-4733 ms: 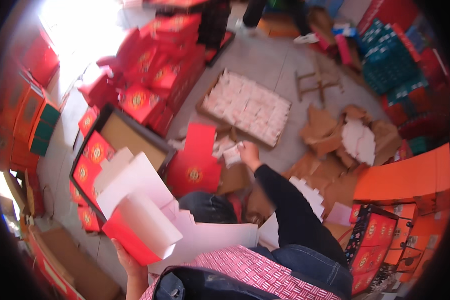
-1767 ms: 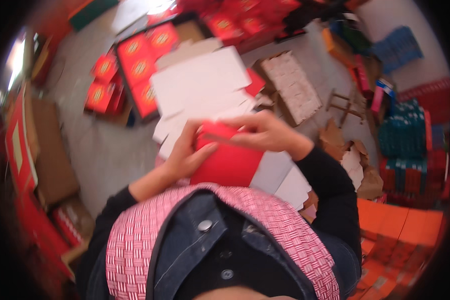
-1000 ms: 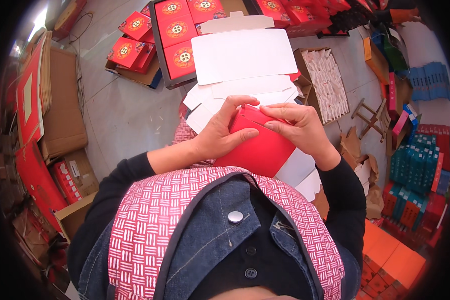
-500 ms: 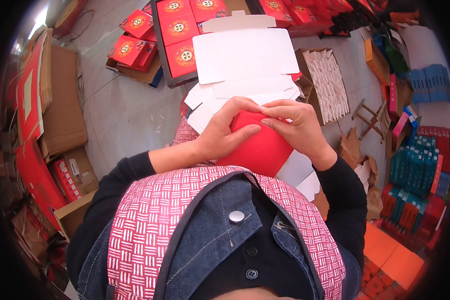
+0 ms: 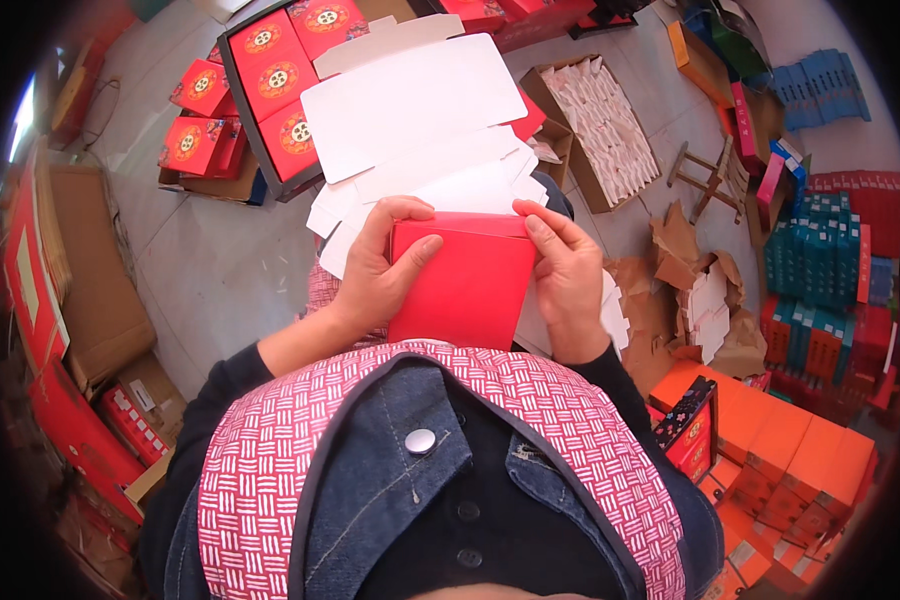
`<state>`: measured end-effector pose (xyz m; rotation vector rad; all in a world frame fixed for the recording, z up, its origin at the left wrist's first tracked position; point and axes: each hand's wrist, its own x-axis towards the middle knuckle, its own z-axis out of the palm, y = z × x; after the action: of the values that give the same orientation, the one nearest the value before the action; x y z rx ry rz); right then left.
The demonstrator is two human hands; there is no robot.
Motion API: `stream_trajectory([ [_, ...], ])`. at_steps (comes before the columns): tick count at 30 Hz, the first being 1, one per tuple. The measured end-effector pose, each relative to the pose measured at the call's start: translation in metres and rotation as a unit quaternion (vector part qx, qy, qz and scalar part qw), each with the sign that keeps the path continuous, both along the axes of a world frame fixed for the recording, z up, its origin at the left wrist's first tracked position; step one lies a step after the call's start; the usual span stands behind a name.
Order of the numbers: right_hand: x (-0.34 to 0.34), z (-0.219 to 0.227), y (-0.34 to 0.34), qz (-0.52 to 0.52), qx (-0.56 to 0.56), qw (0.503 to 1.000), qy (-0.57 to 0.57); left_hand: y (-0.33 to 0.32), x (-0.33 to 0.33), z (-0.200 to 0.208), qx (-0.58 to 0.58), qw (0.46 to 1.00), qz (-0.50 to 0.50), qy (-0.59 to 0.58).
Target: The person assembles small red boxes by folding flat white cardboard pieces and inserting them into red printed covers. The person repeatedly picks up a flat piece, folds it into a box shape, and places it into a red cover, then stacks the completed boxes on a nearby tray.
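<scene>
I hold a red cardboard box (image 5: pixel 460 280) upright against my chest. My left hand (image 5: pixel 375 270) wraps its left side, thumb across the front. My right hand (image 5: pixel 565 275) clasps its right edge, fingers on the top corner. Just beyond the box lie white flat blanks (image 5: pixel 410 110). It looks light, thin-walled and easily dented, so holding by the folded edges seems safest.
</scene>
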<state>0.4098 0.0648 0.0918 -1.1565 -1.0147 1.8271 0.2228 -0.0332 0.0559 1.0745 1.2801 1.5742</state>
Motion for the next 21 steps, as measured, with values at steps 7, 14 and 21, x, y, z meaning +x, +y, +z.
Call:
stream_trajectory([
  [7, -0.007, -0.011, -0.038, -0.059, 0.27, 0.952, -0.13, -0.005, 0.004, 0.004, 0.011, 1.0, 0.01, 0.023],
  [14, -0.001, -0.014, -0.048, -0.04, 0.283, 0.954, -0.089, 0.008, -0.012, 0.02, -0.031, 0.992, -0.097, 0.073],
  [21, -0.004, -0.019, -0.049, -0.033, 0.25, 0.967, -0.036, 0.007, -0.007, 0.017, 0.04, 0.993, -0.05, 0.096],
])
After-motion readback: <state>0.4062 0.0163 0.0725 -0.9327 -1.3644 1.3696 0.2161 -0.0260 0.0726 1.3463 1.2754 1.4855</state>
